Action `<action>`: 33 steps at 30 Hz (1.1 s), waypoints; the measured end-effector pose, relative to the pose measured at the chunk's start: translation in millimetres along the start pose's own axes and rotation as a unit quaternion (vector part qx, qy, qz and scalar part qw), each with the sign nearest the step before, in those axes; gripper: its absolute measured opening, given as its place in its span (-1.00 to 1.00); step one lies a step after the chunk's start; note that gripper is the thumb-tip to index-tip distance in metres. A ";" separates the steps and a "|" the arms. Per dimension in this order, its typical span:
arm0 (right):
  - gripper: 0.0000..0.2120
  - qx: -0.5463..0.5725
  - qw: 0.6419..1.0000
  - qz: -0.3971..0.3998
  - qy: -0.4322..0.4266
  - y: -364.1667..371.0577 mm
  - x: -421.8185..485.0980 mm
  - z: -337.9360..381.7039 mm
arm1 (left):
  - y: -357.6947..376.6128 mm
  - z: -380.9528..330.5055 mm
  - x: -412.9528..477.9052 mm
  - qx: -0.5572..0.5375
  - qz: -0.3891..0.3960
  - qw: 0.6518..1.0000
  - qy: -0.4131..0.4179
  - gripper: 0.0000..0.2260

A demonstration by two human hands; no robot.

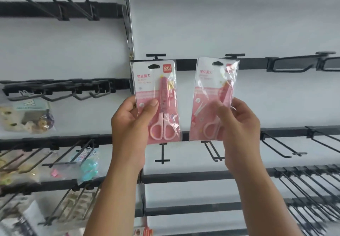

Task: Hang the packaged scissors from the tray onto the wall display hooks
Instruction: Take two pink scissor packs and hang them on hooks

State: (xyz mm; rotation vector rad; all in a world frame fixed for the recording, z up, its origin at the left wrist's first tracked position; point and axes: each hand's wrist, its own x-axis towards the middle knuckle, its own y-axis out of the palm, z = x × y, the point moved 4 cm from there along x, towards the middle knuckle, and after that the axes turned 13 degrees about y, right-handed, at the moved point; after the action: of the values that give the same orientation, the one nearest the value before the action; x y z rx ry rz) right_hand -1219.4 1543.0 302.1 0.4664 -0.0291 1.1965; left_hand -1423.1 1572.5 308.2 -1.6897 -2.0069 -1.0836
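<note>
Up against the white display wall (239, 24), two packs of pink scissors are held side by side in front of a black rail. At the left, the left hand (132, 123) has its grip clenched on the left scissors pack (156, 101), thumb pressed on the front of the card about halfway down and fingers behind it. This pack stands upright, its black hang slot just below the T-shaped tip of the left hook (156, 55), not yet threaded onto it. The scissors inside point blades up, with pale pink handle loops at the bottom.

At the right, the right hand (237, 123) grasps the right scissors pack (215, 99) in the same way, thumb on the front over the lower half and fingers curled round the right edge. This pack is tilted a little, top leaning right, and its clear wrapper catches glare. Its hang slot sits just below and left of the right hook (235, 55), also unthreaded.

Further black rails and bare hooks (287, 145) run across the wall below and to the right. On the left panel, bagged trinkets (27, 119) hang from one rail, with a bag holding something turquoise (88, 167) lower down. Both forearms reach up from the near edge of the view.
</note>
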 end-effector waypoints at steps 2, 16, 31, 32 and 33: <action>-0.88 -0.003 1.000 0.000 -0.002 -6.6 6.0 1.2 | 9.4 0.9 2.4 0.004 0.000 1.000 0.005 -0.89; -0.95 -0.002 1.000 0.015 0.011 -27.4 17.0 -9.7 | 20.8 13.4 -7.0 0.025 -0.034 0.999 -0.018 -0.93; -0.94 0.006 1.000 0.016 0.008 -33.3 15.2 -13.1 | 17.0 11.9 -5.1 0.038 -0.064 0.997 -0.026 -0.89; -0.94 0.005 1.000 0.014 0.007 -33.7 15.4 -12.9 | 17.4 15.3 -3.6 0.044 -0.059 0.997 -0.034 -0.89; -0.94 0.002 1.000 0.010 0.005 -34.3 15.7 -12.5 | 16.9 19.6 -2.5 0.051 -0.059 0.996 -0.041 -0.90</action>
State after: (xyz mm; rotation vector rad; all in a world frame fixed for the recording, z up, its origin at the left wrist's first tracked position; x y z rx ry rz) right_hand -1185.4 1551.8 283.5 0.4649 -0.0221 1.2187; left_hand -1402.1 1585.0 299.4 -1.6076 -2.1980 -0.9455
